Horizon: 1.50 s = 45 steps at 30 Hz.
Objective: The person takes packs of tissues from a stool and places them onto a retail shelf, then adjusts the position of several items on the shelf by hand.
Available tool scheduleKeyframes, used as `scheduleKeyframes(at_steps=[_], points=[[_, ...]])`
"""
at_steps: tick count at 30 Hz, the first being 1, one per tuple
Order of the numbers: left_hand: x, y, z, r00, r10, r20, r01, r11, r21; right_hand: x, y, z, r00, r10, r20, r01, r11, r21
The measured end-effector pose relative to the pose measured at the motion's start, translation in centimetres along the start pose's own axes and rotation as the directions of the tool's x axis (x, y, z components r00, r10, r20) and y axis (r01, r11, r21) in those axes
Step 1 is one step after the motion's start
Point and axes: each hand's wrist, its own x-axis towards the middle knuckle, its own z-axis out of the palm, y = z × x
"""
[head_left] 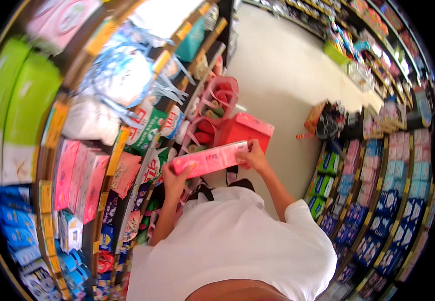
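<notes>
- The left grip [174, 181] grasped one end of a long pink package [210, 160], thumb laid over its upper face.
- The right grip [254, 157] grasped the opposite end.
- The pink package was held up between both, slightly tilted, in front of the white shirt [237, 226].
- Just beyond it stood a red box [250, 131], beside pink baskets [221, 94].
- Pink packs [82, 180] stood among the shelves [44, 168] on the left.

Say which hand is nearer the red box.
Right. The right hand holds the right end of the pink package, at the lower edge of the red box in the picture; the left hand holds the left end, farther down and left.
</notes>
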Motion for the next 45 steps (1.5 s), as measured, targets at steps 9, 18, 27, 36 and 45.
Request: scheduleKeyframes(at_steps=[9, 18, 27, 36, 45], points=[[6.6, -5.4, 15.1, 0.813, -0.176, 0.555, -0.208, 0.802, 0.560, 1.0, 18.0, -7.8, 0.878, 0.175, -0.445, -0.141, 0.984, 0.110], [13.4, -20.9, 28.5, 0.862, -0.291, 0.416, -0.027, 0.792, 0.610, 12.5, 26.7, -13.4, 0.866, 0.351, -0.356, -0.373, 0.928, 0.009], [18.4, -25.7, 34.1, 0.893, -0.229, 0.388, -0.099, 0.741, 0.664, 21.6, 33.8, -13.4, 0.859, 0.360, -0.365, -0.358, 0.931, 0.077], [21.5, -26.4, 35.2, 0.871, -0.177, 0.458, -0.181, 0.751, 0.635, 23.3, 36.9, -12.1, 0.867, 0.193, -0.460, -0.099, 0.970, 0.221], [22.6, -27.6, 34.9, 0.824, -0.208, 0.528, -0.141, 0.826, 0.545, 24.2, 32.9, -13.6, 0.901, 0.229, -0.369, -0.174, 0.969, 0.175]])
